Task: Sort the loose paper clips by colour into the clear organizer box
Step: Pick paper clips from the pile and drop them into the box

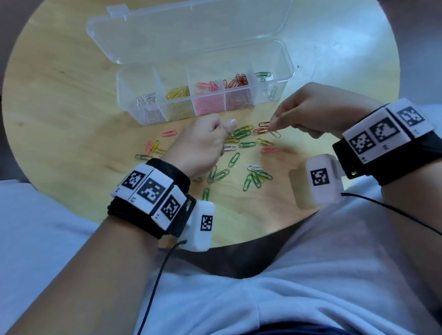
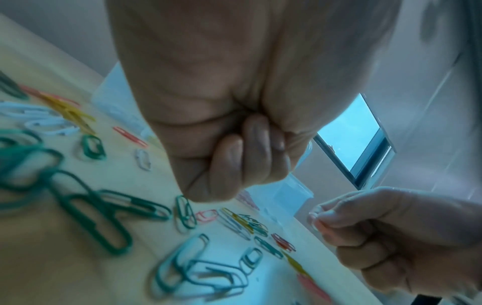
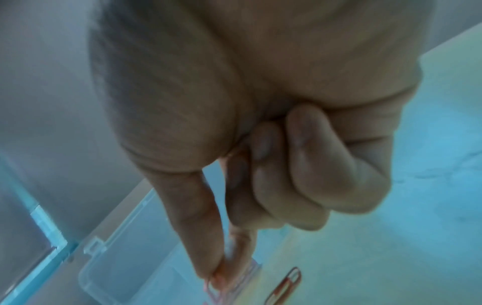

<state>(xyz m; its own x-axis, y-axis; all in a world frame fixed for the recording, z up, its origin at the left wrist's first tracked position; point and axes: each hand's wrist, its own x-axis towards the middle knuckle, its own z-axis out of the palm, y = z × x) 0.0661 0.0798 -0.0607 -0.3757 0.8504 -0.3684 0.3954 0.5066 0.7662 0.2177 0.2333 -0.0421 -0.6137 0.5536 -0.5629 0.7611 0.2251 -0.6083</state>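
Observation:
The clear organizer box (image 1: pixel 287 57) stands open mid-table; its five compartments hold white, yellow, pink, red and green clips, one colour each. Loose paper clips (image 1: pixel 247 144) of mixed colours lie scattered on the wood in front of it, with several green ones (image 2: pixel 104 216) large in the left wrist view. My right hand (image 1: pixel 272 128) pinches a pink paper clip (image 3: pixel 212 285) between thumb and forefinger, just above the pile. My left hand (image 1: pixel 223 129) hovers over the pile's left side with its fingers (image 2: pixel 250 152) curled into the palm. Nothing shows in it.
The box's clear lid (image 1: pixel 190 25) lies flat behind it towards the far table edge. A red clip (image 3: pixel 287 283) lies on the table beside my right fingertips. The round wooden table (image 1: pixel 60 109) ends close to my lap, and cables trail from both wrist cameras.

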